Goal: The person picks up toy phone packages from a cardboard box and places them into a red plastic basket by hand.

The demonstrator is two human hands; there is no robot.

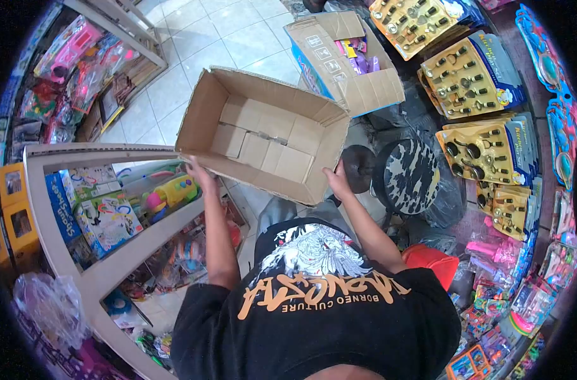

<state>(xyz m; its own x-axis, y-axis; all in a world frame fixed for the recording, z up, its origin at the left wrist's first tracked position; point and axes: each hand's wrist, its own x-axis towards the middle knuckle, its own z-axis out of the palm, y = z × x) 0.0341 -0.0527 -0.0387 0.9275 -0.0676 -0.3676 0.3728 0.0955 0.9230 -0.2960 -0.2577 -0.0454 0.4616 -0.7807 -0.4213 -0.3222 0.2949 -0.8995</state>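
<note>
We hold the open cardboard box (263, 152) out in front of our body, and we take the patterned round stool (407, 180) as our landmark: the box is to the left of that stool, reaching a little farther forward than it. The box lies just ahead of our hands, spanning the gap between them, so neither hand is clearly the nearer one. Our left hand (203, 178) grips the near left corner, on the side away from the stool, while our right hand (339, 182) is closed on the near right part, the end beside the stool (some of our fingers are hidden by the cardboard, so we cannot tell exactly how they wrap). Its long axis runs across us rather than away from us, slanting so that the left end sits farther forward and the right end comes nearer, toward the stool side. The open mouth points up at our face, and the folded bottom flaps show inside. Ahead of the stool and somewhat to its left stands a second carton (374, 95) with purple packets (364, 63) inside; we cannot tell whether our box touches it.
</note>
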